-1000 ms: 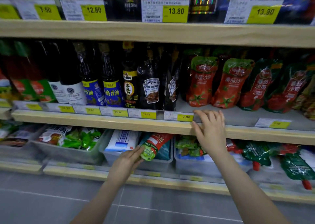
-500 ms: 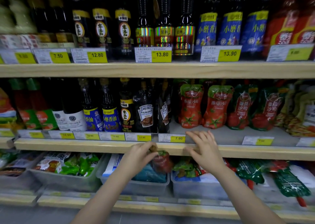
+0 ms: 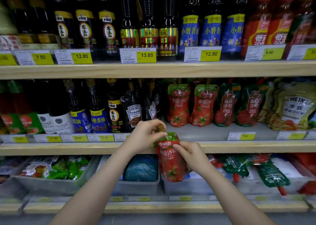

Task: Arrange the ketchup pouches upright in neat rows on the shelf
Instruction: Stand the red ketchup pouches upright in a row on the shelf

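A red ketchup pouch [image 3: 171,163] with a green top hangs upright in front of the middle shelf's wooden edge [image 3: 68,148]. My left hand [image 3: 145,135] pinches its cap at the top. My right hand [image 3: 189,154] grips the pouch's right side. On the middle shelf behind, two matching red pouches [image 3: 178,105] stand upright side by side, with darker green-and-red ketchup pouches [image 3: 227,105] to their right. A bare strip of shelf floor [image 3: 205,132] lies in front of them.
Dark sauce bottles [image 3: 114,111] stand left of the pouches; Heinz pouches [image 3: 295,108] stand at the far right. Grey bins [image 3: 142,185] on the bottom shelf hold packets, and green pouches [image 3: 271,175] lie flat there. Bottles fill the top shelf [image 3: 153,69].
My left hand lifted the pouch from the bottom bin up to the middle shelf's edge. My right hand left the shelf edge and took hold of the pouch's side.
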`<state>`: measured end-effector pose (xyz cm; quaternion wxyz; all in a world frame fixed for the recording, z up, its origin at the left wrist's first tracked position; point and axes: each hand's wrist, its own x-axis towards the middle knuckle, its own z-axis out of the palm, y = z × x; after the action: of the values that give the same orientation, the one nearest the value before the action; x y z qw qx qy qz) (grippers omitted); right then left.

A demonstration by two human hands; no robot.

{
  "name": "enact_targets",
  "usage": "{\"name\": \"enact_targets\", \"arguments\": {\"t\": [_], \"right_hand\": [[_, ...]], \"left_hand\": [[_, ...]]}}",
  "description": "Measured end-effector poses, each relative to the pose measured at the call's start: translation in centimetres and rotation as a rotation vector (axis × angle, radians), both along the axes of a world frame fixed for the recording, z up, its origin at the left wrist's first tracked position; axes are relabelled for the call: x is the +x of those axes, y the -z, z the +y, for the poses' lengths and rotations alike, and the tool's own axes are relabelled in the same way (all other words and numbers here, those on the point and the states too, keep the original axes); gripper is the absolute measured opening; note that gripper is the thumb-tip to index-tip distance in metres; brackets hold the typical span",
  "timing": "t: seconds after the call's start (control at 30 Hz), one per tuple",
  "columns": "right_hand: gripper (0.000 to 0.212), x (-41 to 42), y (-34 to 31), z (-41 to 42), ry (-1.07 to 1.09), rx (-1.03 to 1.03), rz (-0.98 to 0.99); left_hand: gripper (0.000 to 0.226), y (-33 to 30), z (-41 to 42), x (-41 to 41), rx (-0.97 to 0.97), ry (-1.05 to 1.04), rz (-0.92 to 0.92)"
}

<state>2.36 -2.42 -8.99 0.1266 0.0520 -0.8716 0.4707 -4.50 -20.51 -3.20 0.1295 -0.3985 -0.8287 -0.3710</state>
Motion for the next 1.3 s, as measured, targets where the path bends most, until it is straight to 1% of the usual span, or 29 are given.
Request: {"name": "enact_targets", "arguments": {"t": [0.07, 0.13, 0.17, 0.2, 0.23, 0.27, 0.33, 0.4, 0.53, 0.6, 0.73, 0.8, 0.93, 0.97, 1.03, 1.07, 1.1, 1.17, 1.2, 1.23, 1.3], "right_hand": [[0.034, 0.1, -0.1, 0.7, 0.052, -0.073, 0.010], [0.029, 0.2, -0.4, 1.7, 0.075, -0.220, -0.009], [0.026, 0.4, -0.7, 2.1, 0.082, -0.302, -0.022], [0.024, 0.5, -1.0, 2.5, 0.078, -0.372, -0.031], [0.024, 0.6, -1.6, 2.9, 0.067, -0.425, -0.031], [0.024, 0.7, -2.1, 3.1, 0.058, -0.454, -0.021], [0.026, 0.6, -3.4, 3.4, 0.056, -0.467, -0.010], [0.025, 0.6, -4.3, 3.5, 0.052, -0.478, -0.036], [0.021, 0.5, -4.9, 3.7, 0.013, -0.530, -0.141], [0.020, 0.5, -5.2, 3.6, 0.025, -0.522, -0.146], [0.037, -0.1, -5.4, 3.9, 0.139, -0.519, -0.100], [0.039, 0.0, -5.5, 4.2, 0.151, -0.515, -0.143], [0.043, -0.1, -5.5, 4.6, 0.160, -0.514, -0.226], [0.041, 0.0, -5.5, 4.5, 0.165, -0.522, -0.220], [0.030, 0.3, -5.4, 4.3, 0.156, -0.544, -0.166], [0.023, 0.6, -5.0, 4.0, 0.138, -0.536, -0.138], [0.020, 1.0, -4.5, 3.6, 0.115, -0.500, -0.129], [0.033, 1.6, -3.2, 2.7, 0.077, -0.401, -0.129], [0.039, 1.7, -2.9, 2.4, 0.089, -0.388, -0.113], [0.043, 1.6, -2.9, 2.4, 0.105, -0.400, -0.086], [0.042, 1.1, -3.8, 2.7, 0.110, -0.414, -0.024]], "left_hand": [[0.023, 0.4, 0.7, 0.1, 0.185, -0.032, -0.067], [0.045, 1.8, 1.1, 0.3, 0.356, -0.083, -0.185], [0.060, 2.9, 1.2, 0.6, 0.372, -0.093, -0.249], [0.073, 4.2, 1.5, 1.0, 0.347, -0.084, -0.323], [0.081, 5.5, 1.7, 1.5, 0.296, -0.052, -0.407], [0.084, 6.6, 2.1, 1.9, 0.243, -0.003, -0.493], [0.078, 7.9, 2.9, 2.4, 0.177, 0.069, -0.603], [0.071, 8.0, 3.4, 2.5, 0.159, 0.066, -0.620], [0.067, 7.5, 3.8, 2.2, 0.165, 0.053, -0.640], [0.062, 7.3, 4.0, 2.3, 0.154, 0.061, -0.653], [0.064, 7.7, 4.3, 2.7, 0.168, 0.096, -0.711], [0.065, 7.9, 4.4, 2.9, 0.166, 0.143, -0.725], [0.060, 8.4, 4.5, 3.0, 0.157, 0.189, -0.722], [0.059, 8.4, 4.6, 3.1, 0.176, 0.178, -0.712], [0.058, 8.4, 4.9, 3.2, 0.225, 0.116, -0.664], [0.057, 8.4, 5.1, 3.2, 0.250, 0.072, -0.627], [0.053, 8.2, 5.2, 3.1, 0.274, 0.031, -0.586], [0.047, 7.6, 5.5, 2.9, 0.292, -0.010, -0.514], [0.045, 7.1, 5.7, 2.8, 0.276, -0.011, -0.486], [0.045, 6.7, 5.8, 2.7, 0.252, -0.002, -0.455], [0.048, 5.9, 5.4, 2.0, 0.224, 0.008, -0.369]]}}
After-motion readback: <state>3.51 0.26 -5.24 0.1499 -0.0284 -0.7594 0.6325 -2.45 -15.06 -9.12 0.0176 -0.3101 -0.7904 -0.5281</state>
